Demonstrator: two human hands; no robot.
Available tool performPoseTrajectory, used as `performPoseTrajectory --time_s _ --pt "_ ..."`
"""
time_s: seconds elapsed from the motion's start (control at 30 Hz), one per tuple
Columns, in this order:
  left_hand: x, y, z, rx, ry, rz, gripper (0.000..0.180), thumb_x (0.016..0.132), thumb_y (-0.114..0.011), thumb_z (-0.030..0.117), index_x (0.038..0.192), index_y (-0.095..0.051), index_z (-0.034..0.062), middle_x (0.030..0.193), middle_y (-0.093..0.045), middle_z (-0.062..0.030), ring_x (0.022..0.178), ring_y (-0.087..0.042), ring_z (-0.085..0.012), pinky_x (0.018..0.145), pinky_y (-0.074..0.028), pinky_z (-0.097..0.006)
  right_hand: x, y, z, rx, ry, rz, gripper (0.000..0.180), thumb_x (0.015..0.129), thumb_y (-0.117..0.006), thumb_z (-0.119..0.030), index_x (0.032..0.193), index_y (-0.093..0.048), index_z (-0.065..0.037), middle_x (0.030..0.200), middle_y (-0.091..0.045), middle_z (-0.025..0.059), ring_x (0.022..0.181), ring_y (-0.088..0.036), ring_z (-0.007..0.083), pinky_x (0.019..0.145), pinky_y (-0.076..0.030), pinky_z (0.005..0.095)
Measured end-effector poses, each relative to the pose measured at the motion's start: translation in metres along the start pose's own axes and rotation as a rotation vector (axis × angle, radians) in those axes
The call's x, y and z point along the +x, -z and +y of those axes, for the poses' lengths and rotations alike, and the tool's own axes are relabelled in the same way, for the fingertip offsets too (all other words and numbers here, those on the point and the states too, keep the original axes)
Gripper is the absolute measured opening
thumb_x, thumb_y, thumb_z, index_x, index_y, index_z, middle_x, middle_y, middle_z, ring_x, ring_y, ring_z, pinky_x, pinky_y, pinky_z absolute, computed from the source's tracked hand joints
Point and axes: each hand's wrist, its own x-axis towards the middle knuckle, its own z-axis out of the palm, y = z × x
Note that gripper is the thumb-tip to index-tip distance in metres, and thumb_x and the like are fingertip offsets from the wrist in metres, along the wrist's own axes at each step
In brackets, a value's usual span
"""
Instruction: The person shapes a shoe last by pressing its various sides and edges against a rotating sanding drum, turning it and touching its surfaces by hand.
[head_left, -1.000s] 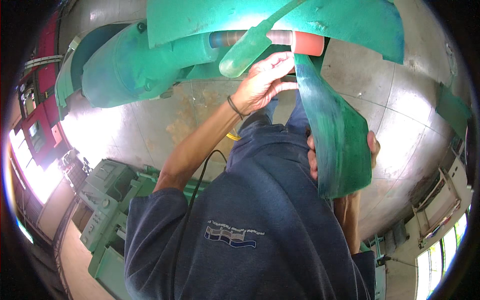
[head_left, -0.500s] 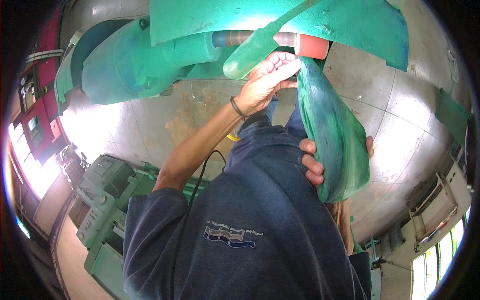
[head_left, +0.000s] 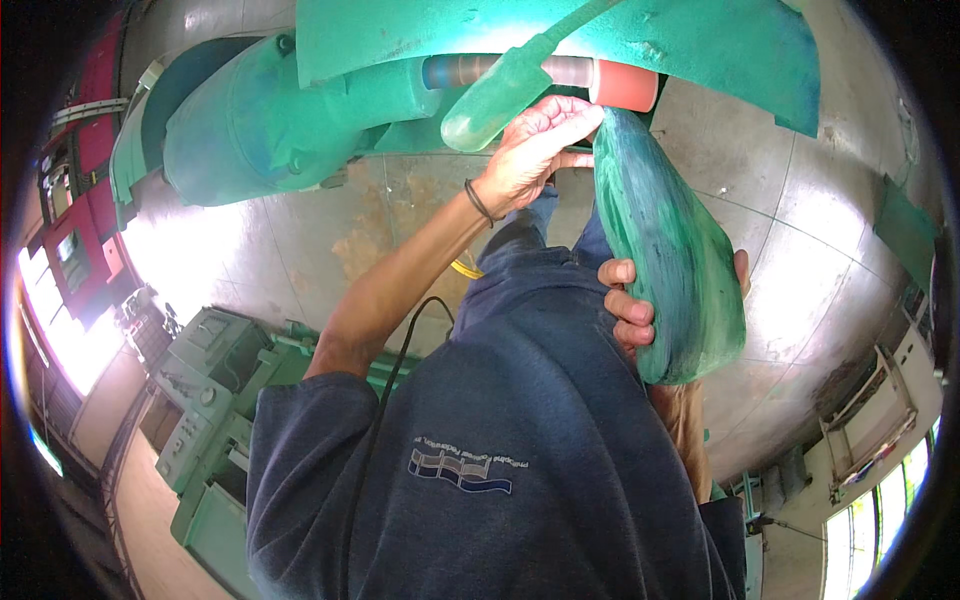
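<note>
Both my hands hold a long, tapered green piece (head_left: 685, 250) with a dark, streaked face; its exact kind I cannot make out. With thumb and fingers closed, my left hand (head_left: 540, 145) pinches its narrow far end. That end sits just below an orange-red drum (head_left: 623, 86) on a machine shaft (head_left: 458, 72); whether they touch I cannot tell. My right hand (head_left: 630, 303) wraps round the wide near end, fingers on the left side and a fingertip showing on the right. Its palm is hidden behind the piece.
A green hood (head_left: 700, 45) overhangs the drum. Left of my hand hangs a dusty green paddle-shaped head (head_left: 495, 100) on a flexible stalk. The green machine body (head_left: 250, 120) stands far left, another green machine (head_left: 215, 385) nearer. A dark cord (head_left: 368, 440) runs over my shirt.
The green piece has shifted slightly up and away from me, its near end rising a little. Both hands moved with it and kept their hold.
</note>
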Motion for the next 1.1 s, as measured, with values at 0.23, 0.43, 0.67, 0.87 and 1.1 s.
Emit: performPoseTrajectory --time_s 0.23,0.43,0.67,0.87,1.1 --pt "-0.006 -0.004 0.004 0.042 -0.004 -0.022 0.028 0.100 -0.062 0.023 0.119 -0.057 0.0031 0.115 -0.062 -0.0044 0.109 -0.060 -0.0149 0.091 -0.053 -0.040 -0.009 0.002 0.004 -0.003 -0.008 -0.013 0.099 0.087 -0.063 -0.062 0.149 -0.018 0.001 0.122 -0.035 0.0241 0.096 -0.050 0.0306 0.079 -0.051 0.0412" --pt "-0.027 -0.017 0.006 -0.001 -0.056 -0.099 0.031 0.101 -0.058 0.024 0.123 -0.055 0.0019 0.119 -0.061 -0.0060 0.110 -0.060 -0.0167 0.094 -0.052 -0.040 -0.027 0.010 0.013 -0.058 -0.050 -0.139 0.104 0.086 -0.065 -0.064 0.149 -0.017 0.003 0.123 -0.035 0.0235 0.099 -0.052 0.0333 0.080 -0.053 0.0449" --pt "-0.080 -0.056 0.026 -0.242 -0.026 -0.329 0.036 0.102 -0.056 0.029 0.125 -0.056 0.0005 0.123 -0.063 -0.0113 0.107 -0.064 -0.0170 0.093 -0.054 -0.035 -0.057 0.034 0.015 -0.592 0.000 0.157 0.090 0.089 -0.060 -0.060 0.144 -0.035 0.007 0.128 -0.051 0.0350 0.110 -0.061 0.0446 0.083 -0.057 0.0521" --pt "-0.096 -0.079 0.029 0.385 -0.196 -0.009 0.026 0.098 -0.066 0.024 0.107 -0.068 -0.0004 0.100 -0.071 -0.0043 0.087 -0.065 -0.0090 0.077 -0.054 -0.023 -0.029 0.110 0.001 -1.326 0.326 0.648 0.055 0.105 -0.037 -0.032 0.143 -0.041 0.008 0.133 -0.056 0.0231 0.113 -0.063 0.0309 0.097 -0.053 0.0408" --pt "-0.129 -0.082 -0.001 -0.088 -0.001 -0.134 0.067 0.105 -0.035 0.054 0.133 -0.057 -0.0026 0.119 -0.069 -0.0086 0.109 -0.064 -0.0171 0.100 -0.046 -0.032 -0.005 0.167 0.022 -1.002 0.273 0.385 0.048 0.106 -0.034 -0.033 0.124 -0.058 0.004 0.105 -0.069 0.0144 0.083 -0.069 0.0230 0.071 -0.060 0.0360"
